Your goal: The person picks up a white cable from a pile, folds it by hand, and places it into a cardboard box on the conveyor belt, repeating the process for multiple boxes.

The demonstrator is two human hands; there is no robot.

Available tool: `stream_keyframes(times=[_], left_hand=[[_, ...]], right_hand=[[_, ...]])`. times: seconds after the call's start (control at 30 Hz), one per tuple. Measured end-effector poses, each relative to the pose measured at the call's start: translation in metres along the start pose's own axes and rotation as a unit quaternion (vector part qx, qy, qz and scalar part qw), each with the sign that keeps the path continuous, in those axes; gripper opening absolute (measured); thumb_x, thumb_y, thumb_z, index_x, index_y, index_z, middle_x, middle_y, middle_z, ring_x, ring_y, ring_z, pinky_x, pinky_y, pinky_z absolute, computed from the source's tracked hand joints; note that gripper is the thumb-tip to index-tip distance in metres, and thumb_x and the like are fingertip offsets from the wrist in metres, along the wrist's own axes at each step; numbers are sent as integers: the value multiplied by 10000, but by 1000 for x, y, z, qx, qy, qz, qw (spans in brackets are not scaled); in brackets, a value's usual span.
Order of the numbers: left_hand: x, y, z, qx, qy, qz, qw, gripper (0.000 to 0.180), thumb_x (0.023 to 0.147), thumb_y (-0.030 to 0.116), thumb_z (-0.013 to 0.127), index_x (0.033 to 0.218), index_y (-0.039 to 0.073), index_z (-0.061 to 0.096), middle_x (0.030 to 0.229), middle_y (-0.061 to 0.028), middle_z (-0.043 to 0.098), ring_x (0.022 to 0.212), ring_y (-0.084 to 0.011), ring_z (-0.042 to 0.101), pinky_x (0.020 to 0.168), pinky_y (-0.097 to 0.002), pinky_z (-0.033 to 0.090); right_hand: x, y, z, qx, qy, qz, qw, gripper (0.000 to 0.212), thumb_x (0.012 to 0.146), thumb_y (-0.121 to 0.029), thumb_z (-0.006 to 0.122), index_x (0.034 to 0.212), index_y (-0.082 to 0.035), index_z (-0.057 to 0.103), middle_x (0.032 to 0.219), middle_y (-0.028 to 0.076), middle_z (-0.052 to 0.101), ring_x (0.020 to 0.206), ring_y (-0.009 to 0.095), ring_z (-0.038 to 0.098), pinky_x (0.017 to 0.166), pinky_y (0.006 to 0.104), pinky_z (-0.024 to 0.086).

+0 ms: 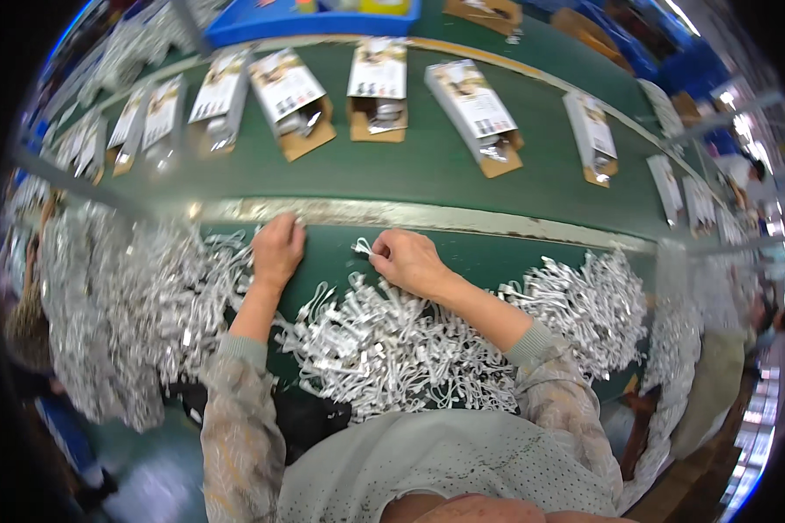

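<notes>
White cords (392, 349) lie in three messy heaps on the green surface (327, 257), right in front of a person in a pale spotted top (445, 462). Far over on the left, I can see a big pile of shiny clear plastic bags (96, 314). Next comes the first heap of cords, just beside the bags and close to the person's left wrist. The left hand (277, 251) is up by a pale, worn ledge (358, 211). Its fingers are curled, but I cannot tell if its grip has anything in it. Then comes the middle heap, between the two arms and near the person's tummy. Just past the far side of it, the right hand (407, 261) has its grip pinched on one small looped cord (363, 247), which pokes out to the left from the thumb and fingers. Past the right arm sits the third heap, with more clear plastic (672, 305) beside it. Behind the ledge, a row of white boxes (285, 84) goes from left to right. They lie flat, and some have a brown flap open at the near end, with something shiny inside. Farther back is a blue tray (314, 24).
</notes>
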State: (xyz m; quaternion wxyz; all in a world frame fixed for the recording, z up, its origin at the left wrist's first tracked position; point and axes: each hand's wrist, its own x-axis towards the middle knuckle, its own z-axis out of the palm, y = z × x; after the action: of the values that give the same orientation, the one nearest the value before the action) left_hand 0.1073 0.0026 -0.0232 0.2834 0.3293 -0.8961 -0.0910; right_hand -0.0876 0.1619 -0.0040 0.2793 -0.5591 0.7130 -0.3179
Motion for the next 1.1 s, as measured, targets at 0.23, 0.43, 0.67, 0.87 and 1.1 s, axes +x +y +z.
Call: stream_keyframes(times=[0.23,0.43,0.67,0.87,1.1], left_hand=[[2,10,-6,20,-10,-1,1000,81,806,88,584,876,47,577,767,-146,610,694,-331,605,611,-406,479],[10,20,9,25,-17,12,999,75,826,103,590,877,49,582,765,-140,614,684,-323,606,599,-393,478],[14,13,-5,24,-69,-57,996,84,836,132,582,888,69,602,771,-137,621,700,-318,615,621,-381,487],[24,149,-8,-111,-194,130,966,102,758,126,641,855,94,640,814,-86,627,742,-287,614,645,-376,499],[-11,207,13,-36,-361,307,880,128,712,56,579,837,80,597,835,-63,558,835,-232,535,755,-360,400]], right_hand=[[-6,130,-158,-242,289,195,906,207,766,-226,578,753,-61,703,728,167,656,692,340,647,647,416,519],[35,235,-217,-320,333,231,857,188,813,-199,565,844,-62,690,831,189,656,791,367,638,710,458,513],[-19,115,-142,-133,117,-87,980,201,808,-36,562,986,-89,639,945,125,636,874,301,616,769,381,499],[-90,72,-58,-70,-17,-137,988,144,779,-79,623,922,-58,624,926,114,592,896,294,585,772,407,493],[-97,83,-107,-59,13,-41,997,155,753,-151,667,826,-15,663,759,123,638,674,279,627,631,364,504]])
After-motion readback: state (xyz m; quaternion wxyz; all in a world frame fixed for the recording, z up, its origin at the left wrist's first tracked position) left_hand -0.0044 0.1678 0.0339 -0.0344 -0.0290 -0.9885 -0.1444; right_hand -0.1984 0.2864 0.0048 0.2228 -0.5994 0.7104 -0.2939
